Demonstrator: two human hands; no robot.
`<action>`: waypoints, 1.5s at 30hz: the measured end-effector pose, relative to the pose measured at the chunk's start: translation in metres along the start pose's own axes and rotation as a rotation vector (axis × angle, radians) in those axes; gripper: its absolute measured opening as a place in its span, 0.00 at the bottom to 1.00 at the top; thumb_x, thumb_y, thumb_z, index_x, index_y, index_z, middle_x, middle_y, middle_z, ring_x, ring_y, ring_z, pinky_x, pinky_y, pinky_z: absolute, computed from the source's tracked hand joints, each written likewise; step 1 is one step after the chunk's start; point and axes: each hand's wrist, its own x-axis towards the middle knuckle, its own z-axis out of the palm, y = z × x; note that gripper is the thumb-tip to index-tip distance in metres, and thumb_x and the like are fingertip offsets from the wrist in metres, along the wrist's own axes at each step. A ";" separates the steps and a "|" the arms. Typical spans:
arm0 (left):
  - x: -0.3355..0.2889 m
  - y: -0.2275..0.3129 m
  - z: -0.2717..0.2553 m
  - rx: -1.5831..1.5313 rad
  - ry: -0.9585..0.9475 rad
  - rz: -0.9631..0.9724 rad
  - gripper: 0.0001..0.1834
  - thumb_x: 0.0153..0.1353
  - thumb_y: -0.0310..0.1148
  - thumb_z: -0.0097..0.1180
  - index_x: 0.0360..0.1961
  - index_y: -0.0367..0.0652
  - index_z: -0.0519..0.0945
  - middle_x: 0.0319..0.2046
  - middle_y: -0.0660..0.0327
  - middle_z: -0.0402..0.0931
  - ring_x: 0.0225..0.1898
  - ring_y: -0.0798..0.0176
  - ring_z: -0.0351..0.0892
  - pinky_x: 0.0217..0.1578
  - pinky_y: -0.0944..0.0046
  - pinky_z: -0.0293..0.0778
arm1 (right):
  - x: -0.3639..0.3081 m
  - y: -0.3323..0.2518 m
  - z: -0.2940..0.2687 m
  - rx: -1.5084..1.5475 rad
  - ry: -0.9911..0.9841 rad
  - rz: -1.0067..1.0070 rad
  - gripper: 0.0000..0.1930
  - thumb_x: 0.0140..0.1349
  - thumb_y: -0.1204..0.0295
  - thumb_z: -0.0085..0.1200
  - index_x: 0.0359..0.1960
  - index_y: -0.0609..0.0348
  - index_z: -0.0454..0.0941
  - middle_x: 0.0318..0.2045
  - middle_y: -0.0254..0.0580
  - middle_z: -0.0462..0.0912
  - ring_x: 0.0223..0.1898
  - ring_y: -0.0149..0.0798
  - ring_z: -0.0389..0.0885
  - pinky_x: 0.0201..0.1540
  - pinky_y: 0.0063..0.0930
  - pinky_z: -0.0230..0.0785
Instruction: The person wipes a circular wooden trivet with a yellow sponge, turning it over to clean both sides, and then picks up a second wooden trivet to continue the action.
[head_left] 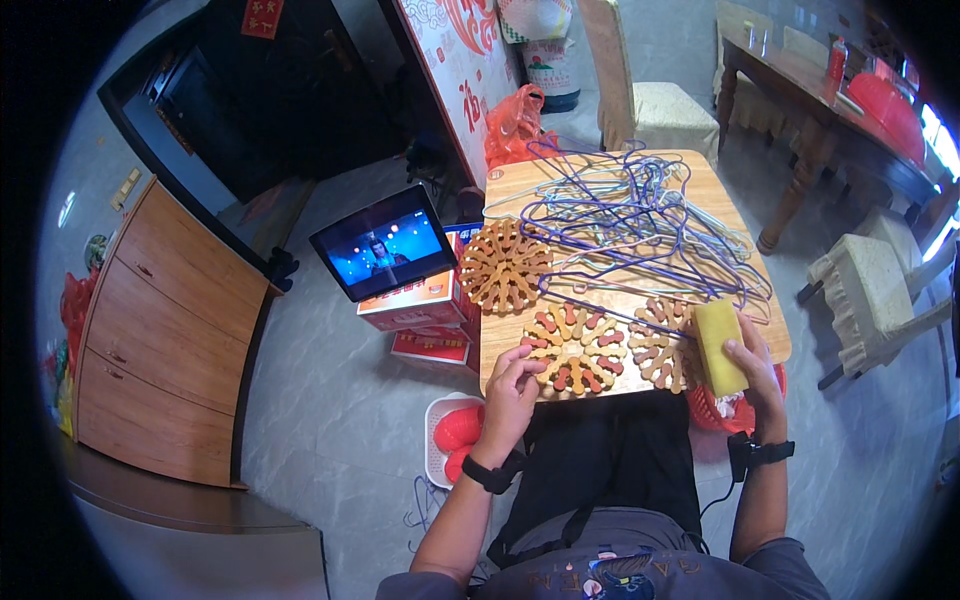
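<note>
Grip of the right hand (pixel 762 372): clamped on a yellow, brick-shaped sponge (pixel 720 350) at the worktop's (pixel 503 335) near right edge. Left hand (pixel 512 388): fingers at the middle flower-shaped wooden trivet (pixel 575 352), closure undeterminable. Completion unconfirmed; smooth, thin purple and pale hangers (pixel 640 235) lie tangled, unsorted.

A yellow rectangular sponge-like block (pixel 721 347), its long side nearly upright, leans slightly over the tabletop's (pixel 500 337) near right; a round brown-and-red wooden lattice trivet (pixel 574 350) lies flat at the near edge.
</note>
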 end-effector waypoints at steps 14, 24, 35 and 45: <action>0.003 -0.026 0.008 -0.418 0.057 -0.348 0.36 0.66 0.23 0.63 0.71 0.36 0.59 0.59 0.50 0.71 0.52 0.61 0.83 0.53 0.65 0.81 | -0.014 -0.017 0.016 -0.026 0.014 -0.064 0.40 0.60 0.61 0.62 0.73 0.61 0.63 0.61 0.46 0.76 0.60 0.38 0.76 0.62 0.32 0.69; 0.005 -0.002 0.000 -0.808 -0.082 -0.523 0.43 0.67 0.21 0.59 0.77 0.35 0.48 0.54 0.48 0.79 0.52 0.62 0.83 0.53 0.65 0.81 | -0.028 -0.023 0.065 -0.088 -0.130 -0.041 0.41 0.58 0.68 0.66 0.74 0.56 0.64 0.61 0.49 0.75 0.63 0.41 0.74 0.66 0.35 0.66; -0.003 -0.021 0.000 -0.470 -0.044 -0.454 0.30 0.71 0.23 0.54 0.72 0.36 0.62 0.39 0.58 0.84 0.36 0.73 0.83 0.33 0.75 0.77 | -0.018 -0.034 0.151 -0.802 -0.171 -0.500 0.33 0.58 0.62 0.64 0.67 0.51 0.72 0.56 0.57 0.74 0.56 0.60 0.76 0.58 0.47 0.72; 0.015 -0.010 -0.004 -0.447 -0.098 -0.504 0.25 0.73 0.27 0.53 0.69 0.39 0.68 0.34 0.62 0.85 0.27 0.77 0.79 0.24 0.76 0.74 | 0.021 -0.029 0.185 -1.092 -0.164 -0.384 0.34 0.57 0.60 0.65 0.67 0.49 0.73 0.55 0.57 0.76 0.54 0.59 0.78 0.57 0.48 0.71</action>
